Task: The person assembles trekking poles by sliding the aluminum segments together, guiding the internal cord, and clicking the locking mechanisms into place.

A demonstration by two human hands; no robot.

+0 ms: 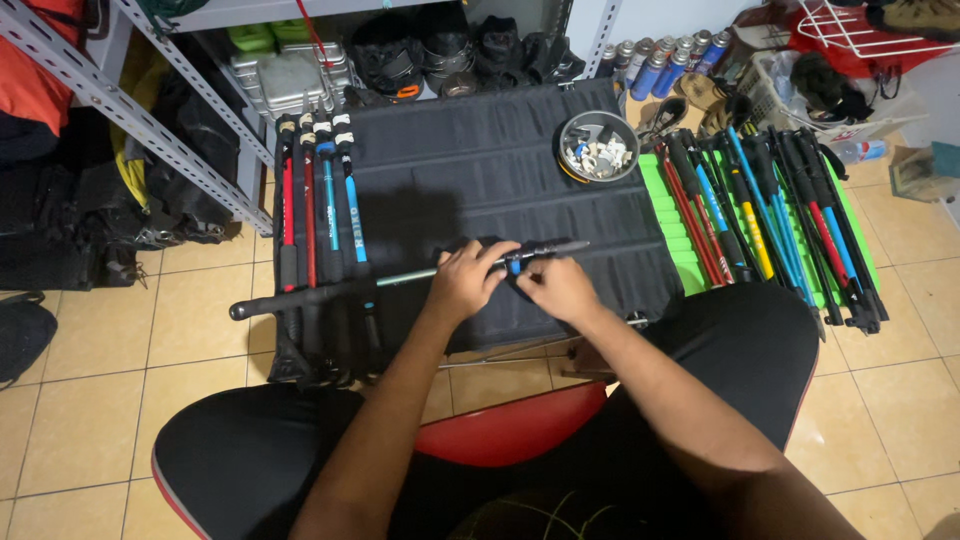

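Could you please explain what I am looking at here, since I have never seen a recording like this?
There is no machine: a camera worn on a person's head looks down at their own two bare hands. The person sits on a red stool at a black mat on a tiled floor. The left hand and right hand both grip a trekking pole held crosswise over the mat, close together near a blue part. Four poles lie at the mat's left edge, and a pile of poles rests on a green mat to the right. A metal bowl of small parts stands at the mat's far right corner.
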